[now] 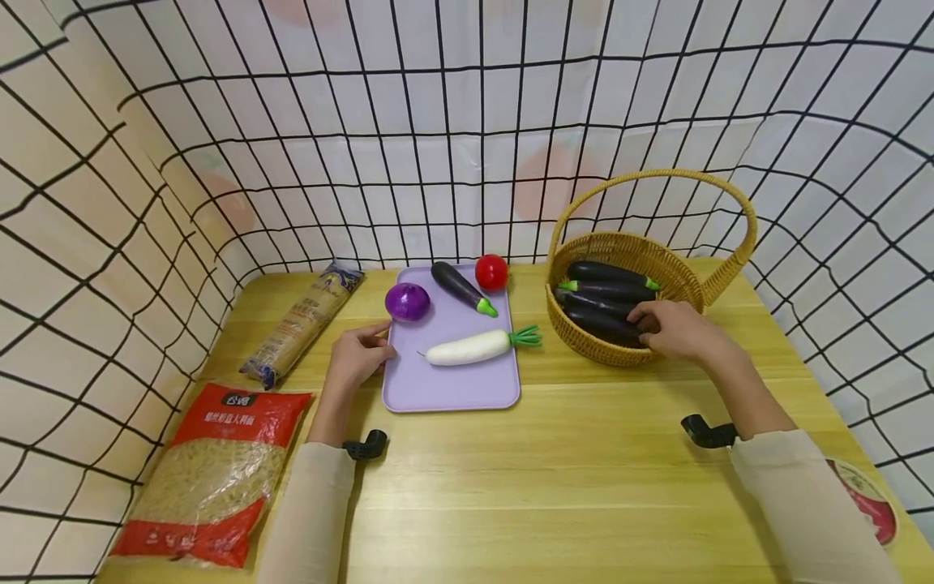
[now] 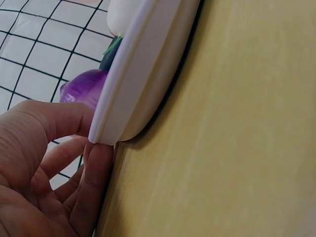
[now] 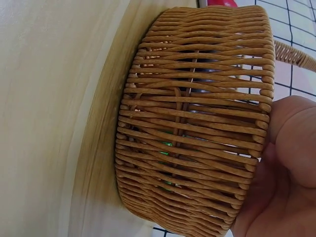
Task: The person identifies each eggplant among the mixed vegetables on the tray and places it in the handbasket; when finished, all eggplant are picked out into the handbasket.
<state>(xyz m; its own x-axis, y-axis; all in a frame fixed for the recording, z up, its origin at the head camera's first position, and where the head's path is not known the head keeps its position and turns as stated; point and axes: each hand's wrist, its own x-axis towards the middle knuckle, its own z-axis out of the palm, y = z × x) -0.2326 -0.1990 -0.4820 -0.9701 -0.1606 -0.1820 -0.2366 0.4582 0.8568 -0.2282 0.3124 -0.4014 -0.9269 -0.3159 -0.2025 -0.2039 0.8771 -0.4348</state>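
My left hand [image 1: 357,353] pinches the left rim of the lilac tray [image 1: 452,392], thumb and fingers on either side of it in the left wrist view. On the tray lie a purple onion [image 1: 407,302], a small eggplant [image 1: 462,287], a white radish [image 1: 470,348] with green leaves past the rim, and a red tomato [image 1: 492,272] at the far corner. My right hand [image 1: 674,326] reaches over the wicker basket's [image 1: 584,345] near right rim, curled fingers gripping the end of the front eggplant [image 1: 600,324]. Several eggplants fill the basket; its weave hides the fingertips in the right wrist view.
A pack of spaghetti [image 1: 302,324] lies left of the tray, and a red bag of pasta [image 1: 215,470] nearer on the left. A round red container [image 1: 868,503] sits at the right, partly behind the sleeve. The basket's tall handle [image 1: 674,173] arches above it.
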